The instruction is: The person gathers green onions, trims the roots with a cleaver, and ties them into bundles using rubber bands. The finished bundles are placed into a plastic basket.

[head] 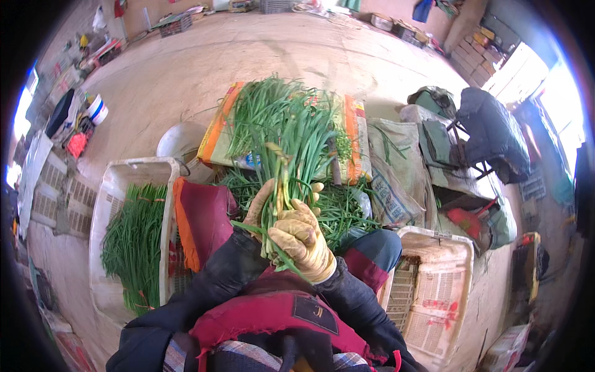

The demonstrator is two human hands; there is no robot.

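Both my hands wear pale yellow work gloves and meet above my lap. A bunch of long green leafy stalks [297, 135], their leaves pointing away from me, is in my left hand [259, 207], whose fingers curl round the bunch from the left and behind. Over the stalk ends at the front, my right hand [302, 239] is closed on some of the stalks, among them yellowed leaves [282, 186]. Beyond lies a heap of the same greens [260, 111] on a printed woven sack [357, 139]. Loose leaves [344, 209] lie below the sack's near edge.
A white plastic crate [95, 260] with tied green bundles [135, 242] stands at left; another crate [437, 297] is at right. A metal basin [174, 142] sits behind the left crate. Woven sacks [395, 186] and a chair draped with a dark jacket [492, 135] are at right.
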